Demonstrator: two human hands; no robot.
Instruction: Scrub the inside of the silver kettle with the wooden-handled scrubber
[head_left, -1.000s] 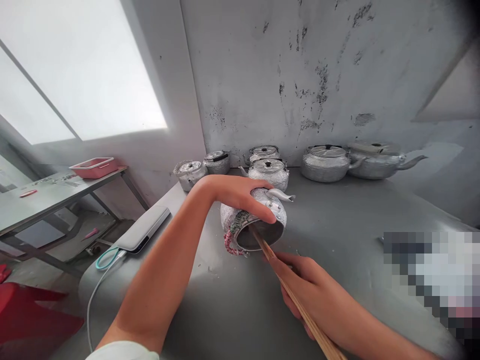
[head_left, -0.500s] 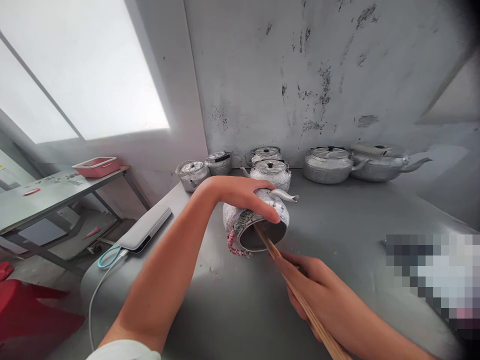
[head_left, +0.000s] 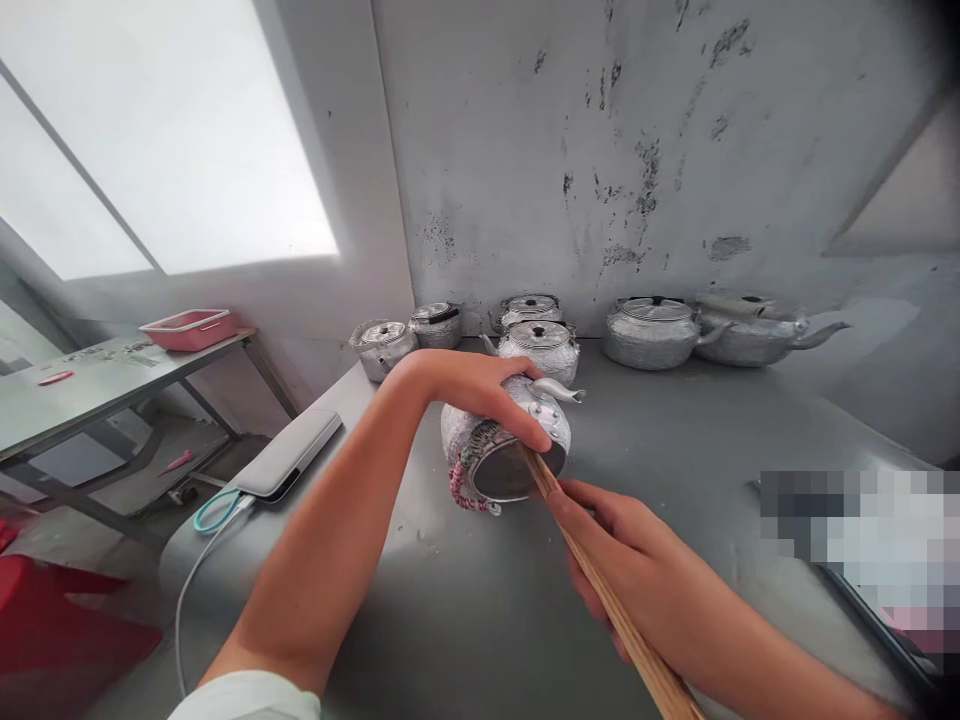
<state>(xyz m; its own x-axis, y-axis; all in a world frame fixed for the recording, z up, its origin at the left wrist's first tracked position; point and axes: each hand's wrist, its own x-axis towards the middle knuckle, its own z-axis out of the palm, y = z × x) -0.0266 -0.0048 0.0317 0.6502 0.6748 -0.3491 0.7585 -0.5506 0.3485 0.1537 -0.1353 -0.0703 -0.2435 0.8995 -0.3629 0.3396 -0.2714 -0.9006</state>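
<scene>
A silver hammered-metal kettle (head_left: 457,430) lies tipped on the grey table, its round opening facing me and its spout pointing right. A handle wrapped in red, white and dark cord (head_left: 461,490) hangs at its lower left. My left hand (head_left: 487,385) is wrapped over the kettle's upper side, with the thumb near the opening's rim. In my right hand (head_left: 615,550) is a wooden stick (head_left: 615,610), gripped along its length. The stick's far end reaches into the opening by the right side of the rim; its tip is hidden inside.
Several silver kettles (head_left: 649,335) stand along the wall at the table's back. On the left of the table lies a white power bank (head_left: 292,460) with a cable. A side table (head_left: 82,400) holds a pink basket (head_left: 191,330). A red stool (head_left: 67,620) stands lower left. A blurred patch covers the right edge.
The stick has shifted to the right within the opening, up against the rim near my left thumb. The kettle appears slightly farther left in view. Both hands keep their hold.
</scene>
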